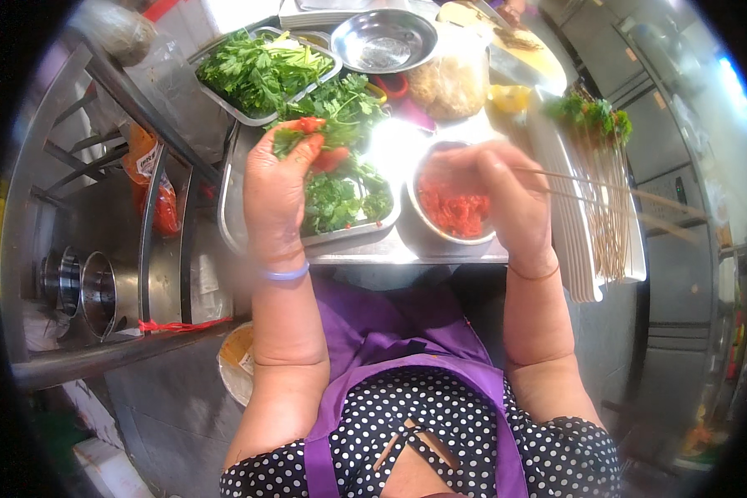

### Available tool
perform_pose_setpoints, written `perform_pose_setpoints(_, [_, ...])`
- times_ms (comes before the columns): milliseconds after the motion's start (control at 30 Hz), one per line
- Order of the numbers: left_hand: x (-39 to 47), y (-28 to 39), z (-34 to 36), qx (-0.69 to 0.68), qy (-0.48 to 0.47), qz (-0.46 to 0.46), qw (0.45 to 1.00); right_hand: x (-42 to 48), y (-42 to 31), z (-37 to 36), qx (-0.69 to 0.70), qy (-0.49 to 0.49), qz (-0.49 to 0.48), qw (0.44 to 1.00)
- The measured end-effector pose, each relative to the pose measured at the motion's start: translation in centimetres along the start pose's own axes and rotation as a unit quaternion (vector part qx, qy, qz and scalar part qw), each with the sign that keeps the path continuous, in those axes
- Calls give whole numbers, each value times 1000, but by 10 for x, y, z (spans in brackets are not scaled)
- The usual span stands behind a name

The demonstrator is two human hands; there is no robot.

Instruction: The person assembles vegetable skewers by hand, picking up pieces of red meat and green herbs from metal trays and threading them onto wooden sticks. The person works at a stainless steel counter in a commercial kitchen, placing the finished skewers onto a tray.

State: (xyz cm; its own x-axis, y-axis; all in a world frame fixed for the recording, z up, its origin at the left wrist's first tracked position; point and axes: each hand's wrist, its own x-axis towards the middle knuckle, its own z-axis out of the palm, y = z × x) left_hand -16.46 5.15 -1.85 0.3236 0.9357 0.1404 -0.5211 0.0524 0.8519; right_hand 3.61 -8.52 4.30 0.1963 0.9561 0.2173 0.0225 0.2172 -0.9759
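Observation:
My left hand [274, 180] is raised over a metal tray [225, 215] of loose leafy herbs [342, 202]. Pinched in its fingers is a small bundle of green leaves [284, 143] with a red piece [312, 124] on top. My right hand [513, 199], slightly blurred, hovers at the right side of a round bowl [413, 196] that contains wet red pieces [454, 208], perhaps sliced meat. Thin wooden skewers [604, 182] run out to the right from between its fingers; their other ends are hidden by the hand.
Stacked white trays [576, 249] at right carry several skewers topped with greens [591, 118]. Farther back are another herb tray [261, 75], a steel bowl [384, 43] and a filled plastic bag [451, 81]. Another person's hand [512, 9] is by a cutting board [544, 62]. A metal rack [149, 124] borders the left.

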Motion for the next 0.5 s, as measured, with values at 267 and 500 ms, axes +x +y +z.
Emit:
perform_pose_setpoints(267, [0, 6, 0, 0, 8, -1, 1000, -1, 18, 6, -70, -51, 192, 978])
perform_pose_setpoints(500, [0, 8, 0, 2, 2, -8, 1000, 9, 38, -6, -63, -64, 151, 984])
